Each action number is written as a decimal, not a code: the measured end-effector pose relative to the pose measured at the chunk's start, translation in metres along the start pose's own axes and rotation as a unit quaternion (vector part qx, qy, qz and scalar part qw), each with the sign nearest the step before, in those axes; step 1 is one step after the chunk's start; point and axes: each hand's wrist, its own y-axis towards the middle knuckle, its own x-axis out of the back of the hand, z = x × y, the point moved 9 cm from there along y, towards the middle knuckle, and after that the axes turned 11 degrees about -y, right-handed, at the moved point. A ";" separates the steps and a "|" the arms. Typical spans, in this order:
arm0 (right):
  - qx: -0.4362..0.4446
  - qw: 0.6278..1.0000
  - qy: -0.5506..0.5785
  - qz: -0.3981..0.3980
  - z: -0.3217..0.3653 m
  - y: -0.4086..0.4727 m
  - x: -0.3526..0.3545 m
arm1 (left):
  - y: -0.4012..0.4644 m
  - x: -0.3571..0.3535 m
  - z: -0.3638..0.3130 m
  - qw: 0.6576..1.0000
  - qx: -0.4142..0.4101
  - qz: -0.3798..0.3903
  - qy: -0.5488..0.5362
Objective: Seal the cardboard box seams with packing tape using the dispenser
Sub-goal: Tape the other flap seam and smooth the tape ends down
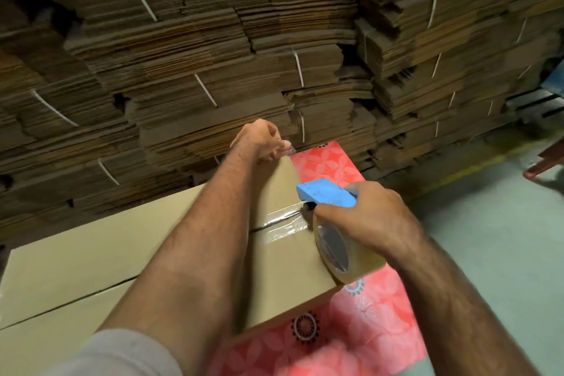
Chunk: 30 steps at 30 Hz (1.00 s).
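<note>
A closed brown cardboard box (100,241) lies in front of me on a pink flowered mat (332,162). Its top seam runs from the left edge toward the right end. My right hand (366,220) grips a blue tape dispenser (326,192) with a roll of clear tape (338,253), pressed at the box's right end. A short strip of clear tape (283,221) covers the seam beside the dispenser. My left hand (259,140) reaches across to the box's far right corner, fingers closed on a clear tape end there.
Tall stacks of flattened, string-tied cardboard (213,55) fill the whole background right behind the box. A green floor (494,223) with a yellow line lies to the right. A reddish object (546,162) stands at the far right edge.
</note>
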 end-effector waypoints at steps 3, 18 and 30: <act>0.001 1.000 -0.012 0.010 0.001 0.002 -0.004 | 0.003 0.000 -0.003 1.000 0.001 0.025 0.005; -0.007 1.000 -0.013 0.021 -0.005 0.010 -0.012 | 0.000 -0.019 0.007 0.979 -0.006 0.071 0.192; -0.029 0.999 -0.014 0.018 -0.008 0.010 -0.009 | -0.047 -0.025 -0.006 0.975 -0.207 -0.014 0.073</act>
